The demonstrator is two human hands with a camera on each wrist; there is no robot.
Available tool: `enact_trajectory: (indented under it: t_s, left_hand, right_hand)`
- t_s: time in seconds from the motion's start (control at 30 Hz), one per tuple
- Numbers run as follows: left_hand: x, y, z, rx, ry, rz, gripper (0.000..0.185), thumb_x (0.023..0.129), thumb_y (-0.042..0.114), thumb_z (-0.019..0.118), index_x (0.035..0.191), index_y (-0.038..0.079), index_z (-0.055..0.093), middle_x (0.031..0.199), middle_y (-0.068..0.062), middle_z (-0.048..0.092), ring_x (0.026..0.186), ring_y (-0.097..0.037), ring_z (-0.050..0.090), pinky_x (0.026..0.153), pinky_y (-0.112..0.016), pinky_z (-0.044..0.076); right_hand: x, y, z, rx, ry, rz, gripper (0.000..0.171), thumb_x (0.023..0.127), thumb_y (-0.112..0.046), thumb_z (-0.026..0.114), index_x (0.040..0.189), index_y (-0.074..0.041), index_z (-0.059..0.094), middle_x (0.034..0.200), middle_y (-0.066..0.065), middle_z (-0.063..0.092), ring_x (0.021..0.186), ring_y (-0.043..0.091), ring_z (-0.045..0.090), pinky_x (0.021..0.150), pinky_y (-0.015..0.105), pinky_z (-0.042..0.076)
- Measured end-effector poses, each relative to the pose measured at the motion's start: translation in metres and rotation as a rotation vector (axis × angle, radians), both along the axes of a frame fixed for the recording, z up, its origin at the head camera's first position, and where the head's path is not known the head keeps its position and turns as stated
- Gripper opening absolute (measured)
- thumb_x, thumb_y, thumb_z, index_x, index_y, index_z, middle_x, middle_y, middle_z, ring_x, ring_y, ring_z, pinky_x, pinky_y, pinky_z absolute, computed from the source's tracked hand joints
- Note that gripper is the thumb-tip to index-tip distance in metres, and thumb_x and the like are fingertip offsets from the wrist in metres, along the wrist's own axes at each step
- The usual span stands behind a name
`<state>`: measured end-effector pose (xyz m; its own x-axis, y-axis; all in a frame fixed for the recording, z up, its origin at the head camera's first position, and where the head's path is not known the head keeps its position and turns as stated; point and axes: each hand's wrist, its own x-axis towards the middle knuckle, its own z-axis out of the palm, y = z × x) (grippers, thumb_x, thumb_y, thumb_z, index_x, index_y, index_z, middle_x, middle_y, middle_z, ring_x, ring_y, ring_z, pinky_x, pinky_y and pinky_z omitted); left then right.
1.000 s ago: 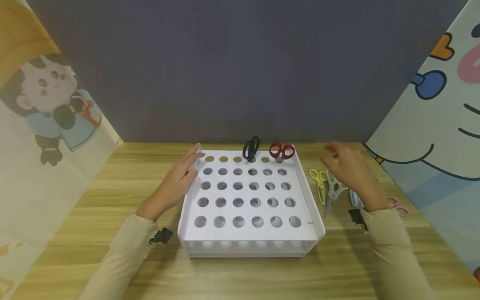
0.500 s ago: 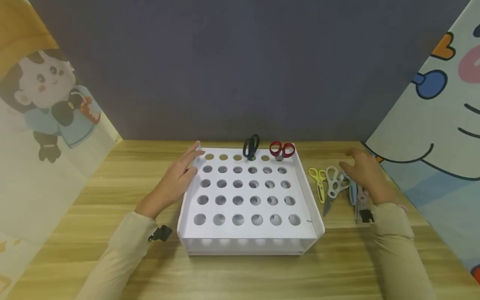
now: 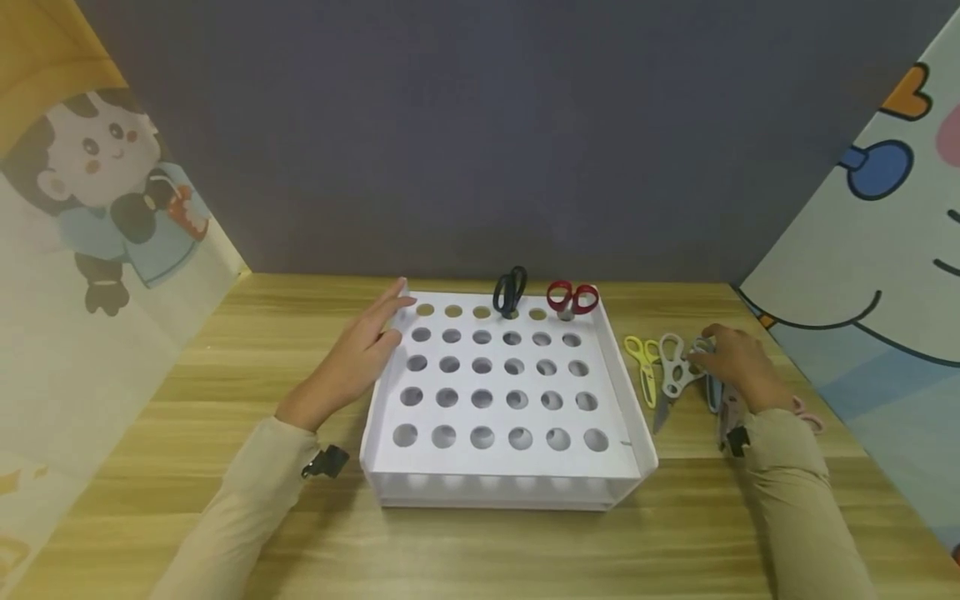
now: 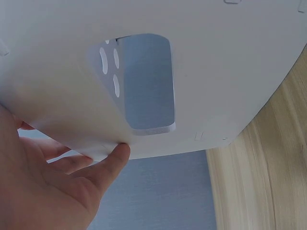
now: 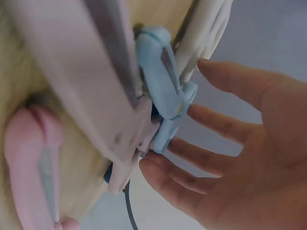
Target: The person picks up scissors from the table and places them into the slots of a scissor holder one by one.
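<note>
Your right hand [image 3: 738, 367] was spread loose over the scissor pile right of the white holed tray [image 3: 626, 392], fingertips touching the blue scissors [image 5: 165, 96] but gripping nothing yet. Your left hand [image 3: 352, 362] lay flat against the tray's left wall. Risk: the overlapping grey scissors [image 3: 672, 372] could snag and drag along with a sloppy pinch.

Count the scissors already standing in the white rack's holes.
2: black-handled scissors and red-handled scissors, both in the back row of the white rack, right of its middle. No others stand in it.
</note>
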<state>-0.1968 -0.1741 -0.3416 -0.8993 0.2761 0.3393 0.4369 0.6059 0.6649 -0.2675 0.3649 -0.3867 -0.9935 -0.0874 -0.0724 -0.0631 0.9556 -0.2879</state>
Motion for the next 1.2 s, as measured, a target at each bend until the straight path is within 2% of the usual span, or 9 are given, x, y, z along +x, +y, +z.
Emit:
enact_trajectory:
  t_s: [0.13,0.4,0.57,0.77,0.93,1.2]
  left_hand:
    - [0.0,0.001,0.0,-0.008,-0.005,0.004,0.047,0.097,0.007,0.042,0.142,0.002,0.049,0.164,-0.001,0.021,0.151,-0.024,0.018,0.122,-0.05,0.016]
    - [-0.001,0.001,0.0,-0.01,-0.01,0.003,0.047,0.097,0.007,0.042,0.143,0.003,0.049,0.164,0.0,0.02,0.151,-0.024,0.018,0.122,-0.049,0.015]
    - [-0.002,0.001,-0.001,-0.011,-0.009,0.002,0.047,0.097,0.008,0.042,0.143,0.003,0.049,0.164,0.0,0.02,0.151,-0.026,0.018,0.122,-0.049,0.016]
    - [-0.002,0.0,0.0,-0.011,-0.007,0.005,0.047,0.097,0.008,0.042,0.143,0.003,0.049,0.164,0.0,0.02,0.151,-0.026,0.019,0.122,-0.05,0.016]
    - [-0.001,-0.001,0.001,-0.008,-0.01,0.004,0.046,0.097,0.008,0.041,0.143,0.004,0.05,0.164,0.001,0.02,0.151,-0.026,0.019,0.122,-0.05,0.016]
    - [0.0,0.0,0.001,-0.007,-0.003,0.003,0.046,0.097,0.007,0.042,0.142,0.004,0.05,0.164,0.0,0.021,0.151,-0.024,0.019,0.122,-0.049,0.017]
  right_hand:
    - [0.001,0.002,-0.003,-0.011,0.008,-0.012,0.066,0.095,-0.031,0.061,0.136,0.016,0.04,0.128,0.046,0.045,0.108,0.063,0.048,0.086,0.071,0.043]
    - [0.002,0.004,-0.007,-0.011,0.086,-0.037,0.052,0.095,-0.02,0.062,0.125,0.019,0.047,0.12,0.046,0.05,0.099,0.061,0.054,0.079,0.067,0.046]
    - [0.0,0.004,-0.008,-0.002,0.09,-0.031,0.053,0.094,-0.02,0.062,0.125,0.02,0.048,0.121,0.045,0.05,0.101,0.06,0.054,0.082,0.068,0.046]
    - [-0.001,0.003,-0.011,0.03,0.099,-0.017,0.053,0.093,-0.019,0.061,0.124,0.021,0.049,0.121,0.046,0.05,0.107,0.063,0.048,0.087,0.07,0.043]
    - [-0.001,0.003,-0.011,0.034,0.092,-0.024,0.054,0.089,-0.019,0.062,0.125,0.019,0.049,0.12,0.045,0.051,0.107,0.066,0.044,0.084,0.072,0.042]
    - [-0.002,0.007,-0.009,0.005,0.097,-0.04,0.059,0.087,-0.023,0.067,0.13,0.014,0.047,0.123,0.045,0.049,0.103,0.062,0.05,0.079,0.068,0.046]
